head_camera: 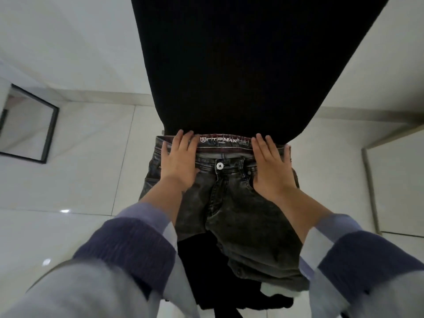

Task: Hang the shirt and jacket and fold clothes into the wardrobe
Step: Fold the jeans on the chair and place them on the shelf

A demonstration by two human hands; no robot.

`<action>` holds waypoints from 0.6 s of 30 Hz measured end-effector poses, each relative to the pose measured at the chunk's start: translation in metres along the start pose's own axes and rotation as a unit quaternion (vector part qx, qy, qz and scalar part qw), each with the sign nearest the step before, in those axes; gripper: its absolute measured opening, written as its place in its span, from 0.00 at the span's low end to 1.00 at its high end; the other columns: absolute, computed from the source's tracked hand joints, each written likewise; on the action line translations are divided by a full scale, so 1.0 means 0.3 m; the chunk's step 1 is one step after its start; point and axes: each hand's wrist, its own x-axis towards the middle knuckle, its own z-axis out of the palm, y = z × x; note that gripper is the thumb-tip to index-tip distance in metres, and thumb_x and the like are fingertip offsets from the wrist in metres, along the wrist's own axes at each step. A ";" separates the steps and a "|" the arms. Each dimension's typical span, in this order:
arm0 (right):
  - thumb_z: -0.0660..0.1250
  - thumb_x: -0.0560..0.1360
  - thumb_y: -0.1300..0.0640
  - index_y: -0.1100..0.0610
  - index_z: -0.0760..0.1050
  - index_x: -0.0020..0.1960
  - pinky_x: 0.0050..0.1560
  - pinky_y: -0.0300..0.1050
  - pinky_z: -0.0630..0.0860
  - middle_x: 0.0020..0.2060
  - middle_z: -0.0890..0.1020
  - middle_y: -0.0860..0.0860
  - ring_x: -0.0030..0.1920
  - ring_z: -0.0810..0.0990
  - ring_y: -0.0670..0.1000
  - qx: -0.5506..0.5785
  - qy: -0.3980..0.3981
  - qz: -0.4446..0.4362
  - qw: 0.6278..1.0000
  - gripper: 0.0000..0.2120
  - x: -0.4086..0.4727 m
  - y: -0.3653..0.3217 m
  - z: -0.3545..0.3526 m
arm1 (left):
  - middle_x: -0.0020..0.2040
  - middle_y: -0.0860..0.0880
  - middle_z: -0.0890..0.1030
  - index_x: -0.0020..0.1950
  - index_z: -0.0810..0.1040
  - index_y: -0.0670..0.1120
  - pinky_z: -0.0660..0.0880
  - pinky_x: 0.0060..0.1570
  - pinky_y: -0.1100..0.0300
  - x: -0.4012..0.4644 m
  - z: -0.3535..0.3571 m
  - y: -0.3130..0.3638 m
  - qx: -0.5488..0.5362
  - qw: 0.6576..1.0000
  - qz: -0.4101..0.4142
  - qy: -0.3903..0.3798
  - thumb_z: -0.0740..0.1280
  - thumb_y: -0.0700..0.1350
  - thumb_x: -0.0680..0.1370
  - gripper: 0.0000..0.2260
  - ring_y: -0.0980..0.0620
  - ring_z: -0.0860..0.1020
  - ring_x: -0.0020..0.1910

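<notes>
A pair of dark grey washed jeans (231, 210) lies front side up on a black chair, waistband against the foot of the black chair back (229, 65). A white button sits at the fly. My left hand (180, 160) rests flat on the left side of the waistband, fingers spread. My right hand (270, 165) lies flat on the right side in the same way. Neither hand grips the cloth. The legs hang toward me over the seat's front edge. A black garment (206, 267) shows under the jeans near me.
White glossy floor tiles (80, 180) surround the chair. A black-framed mirror (27, 125) leans at the left wall. A pale panel with a metal edge (371, 191) stands at the right. My grey and blue sleeves fill the lower corners.
</notes>
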 end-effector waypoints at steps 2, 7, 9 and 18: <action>0.64 0.74 0.51 0.55 0.33 0.77 0.74 0.61 0.38 0.78 0.40 0.51 0.77 0.38 0.53 0.000 -0.005 0.007 1.000 0.46 0.028 0.003 0.037 | 0.78 0.49 0.50 0.78 0.44 0.48 0.48 0.74 0.41 0.044 0.032 -0.011 0.021 1.000 0.004 -0.012 0.70 0.51 0.73 0.44 0.48 0.45 0.77; 0.69 0.68 0.52 0.54 0.40 0.78 0.74 0.66 0.42 0.71 0.57 0.54 0.73 0.54 0.57 -0.018 0.018 0.004 1.000 0.49 0.083 0.011 0.063 | 0.72 0.47 0.60 0.77 0.46 0.47 0.46 0.72 0.39 0.093 0.053 -0.021 0.119 0.993 -0.002 0.007 0.73 0.57 0.69 0.47 0.46 0.56 0.74; 0.69 0.68 0.50 0.53 0.50 0.76 0.74 0.65 0.43 0.66 0.63 0.54 0.69 0.60 0.58 -0.032 0.021 0.013 0.999 0.43 0.084 0.019 0.053 | 0.68 0.47 0.67 0.75 0.52 0.46 0.51 0.71 0.41 0.090 0.046 -0.024 0.134 0.991 -0.011 0.023 0.73 0.58 0.68 0.44 0.45 0.65 0.68; 0.71 0.70 0.48 0.48 0.35 0.76 0.42 0.46 0.70 0.74 0.52 0.57 0.44 0.77 0.55 -0.128 -0.026 0.081 0.988 0.51 0.007 0.036 -0.091 | 0.49 0.52 0.80 0.51 0.77 0.54 0.63 0.53 0.52 -0.037 -0.113 -0.118 0.198 0.980 0.002 0.005 0.62 0.50 0.74 0.08 0.48 0.73 0.55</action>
